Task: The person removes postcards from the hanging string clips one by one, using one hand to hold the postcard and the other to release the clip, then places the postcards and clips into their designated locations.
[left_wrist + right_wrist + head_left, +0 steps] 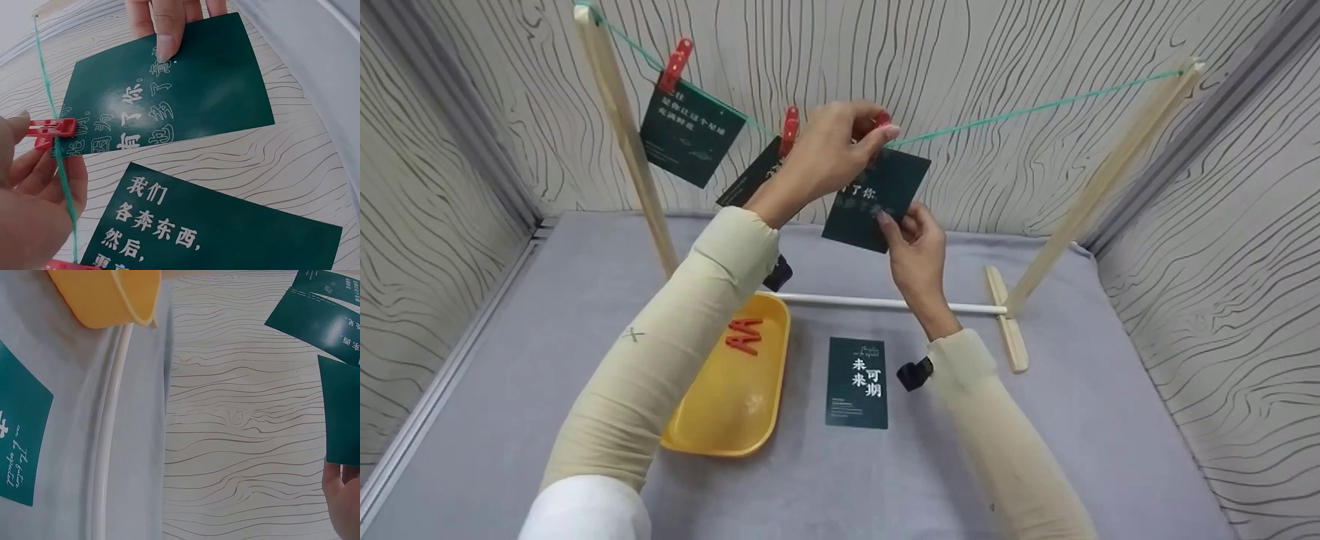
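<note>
My left hand [826, 150] pinches a red clothespin [59, 127] between thumb and fingers. The peg sits over the green string [48, 79] at one end of a dark green card [169, 90] printed with white characters. At the card's opposite end, my right hand [919, 251] holds it between thumb and fingers, the thumb lying on the printed face. Beside it on the same string hangs a second green card [225, 225], partly hidden by my left arm in the head view. Farther left, another card [690, 135] hangs from a red clothespin [676, 66].
Two wooden posts [1099, 191] carry the string, joined low down by a white rod [877, 303]. On the grey cloth [1072, 442] stand a yellow tray [771, 420], with red clothespins [744, 335] inside, and a loose green card [844, 382]. Wood-patterned panels [960, 60] enclose the back and sides.
</note>
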Action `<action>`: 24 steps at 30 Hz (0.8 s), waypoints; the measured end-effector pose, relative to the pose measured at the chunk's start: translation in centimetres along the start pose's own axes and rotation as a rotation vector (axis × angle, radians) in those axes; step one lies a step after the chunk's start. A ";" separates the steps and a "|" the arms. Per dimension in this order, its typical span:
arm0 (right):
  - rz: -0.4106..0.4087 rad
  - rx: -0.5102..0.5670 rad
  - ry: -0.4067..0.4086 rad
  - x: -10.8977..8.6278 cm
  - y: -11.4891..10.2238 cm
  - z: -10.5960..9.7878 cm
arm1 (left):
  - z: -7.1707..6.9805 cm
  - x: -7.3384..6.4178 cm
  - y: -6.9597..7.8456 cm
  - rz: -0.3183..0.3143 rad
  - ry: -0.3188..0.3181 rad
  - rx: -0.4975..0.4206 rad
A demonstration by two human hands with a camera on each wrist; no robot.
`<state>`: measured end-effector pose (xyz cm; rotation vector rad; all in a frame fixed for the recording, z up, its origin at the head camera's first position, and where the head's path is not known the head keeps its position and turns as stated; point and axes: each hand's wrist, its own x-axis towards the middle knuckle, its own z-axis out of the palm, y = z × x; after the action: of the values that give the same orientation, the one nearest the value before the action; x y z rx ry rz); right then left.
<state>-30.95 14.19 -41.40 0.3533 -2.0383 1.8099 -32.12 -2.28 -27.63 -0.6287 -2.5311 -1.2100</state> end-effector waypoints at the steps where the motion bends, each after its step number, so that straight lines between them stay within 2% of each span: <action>1: 0.000 0.007 0.001 0.0 0.0 0.0 | 0.0 0.0 0.0 0.001 0.005 0.000; 4: 0.000 0.033 0.003 -0.1 -0.1 -0.1 | 0.1 0.2 0.1 0.017 0.034 0.012; 13: 0.030 0.075 -0.005 -0.7 -0.6 -0.1 | 0.5 0.3 0.7 0.071 0.180 0.032; 24: 0.039 0.101 0.006 -1.1 -0.6 -0.3 | 0.9 0.3 0.8 0.088 0.179 0.046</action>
<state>-29.74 14.29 -41.33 0.3386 -1.9677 1.9400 -32.06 -0.99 -27.49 -0.5862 -2.3511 -1.1220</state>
